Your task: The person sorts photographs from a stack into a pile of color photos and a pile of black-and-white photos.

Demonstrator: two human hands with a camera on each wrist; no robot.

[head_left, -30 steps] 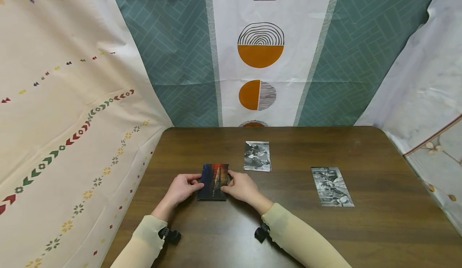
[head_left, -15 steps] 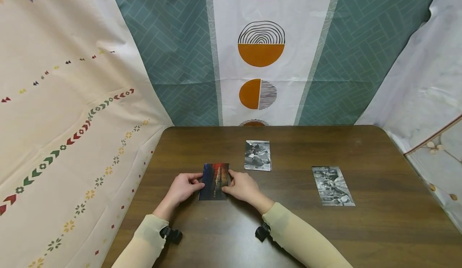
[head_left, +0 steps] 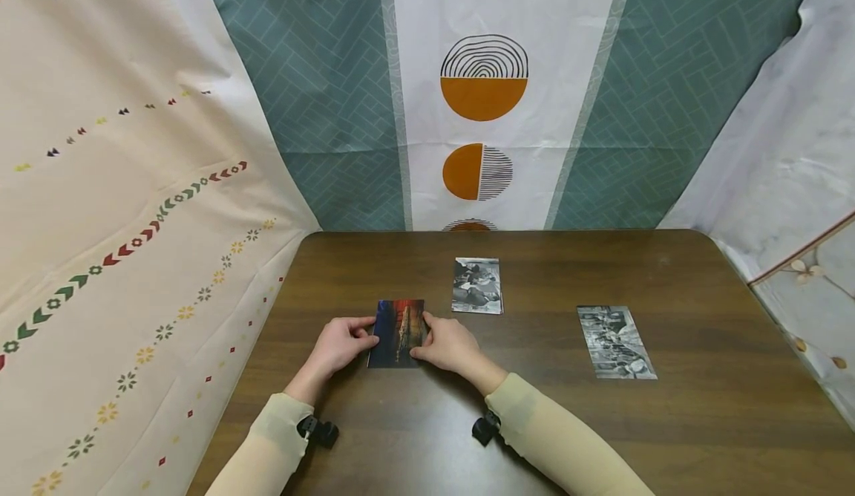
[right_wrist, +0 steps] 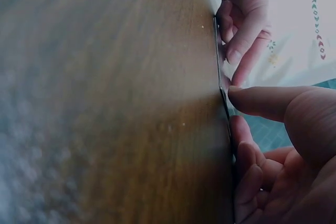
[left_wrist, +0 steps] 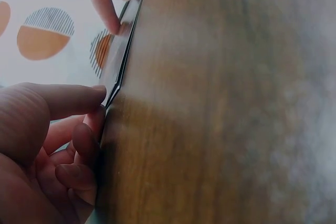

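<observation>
Colour photo [head_left: 398, 333] pinched at both side edges by left hand [head_left: 339, 345] and right hand [head_left: 449, 345], flat on table [head_left: 701, 422]. Two black-and-white photos [head_left: 477, 285] [head_left: 614, 341] already laid out far and right; colour photo judged not yet placed.

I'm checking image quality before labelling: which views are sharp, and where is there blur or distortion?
Head view: evenly lit and sharp, the colour photo clear between left hand and right hand, wide-angle bending at the edges. Left wrist view: dim, the table smeared. Right wrist view: equally dim, tabletop soft, fingers sharper.

The person is wearing long cream sleeves [head_left: 554, 436], with a small black camera mount [head_left: 485, 429] strapped under each wrist.
</observation>
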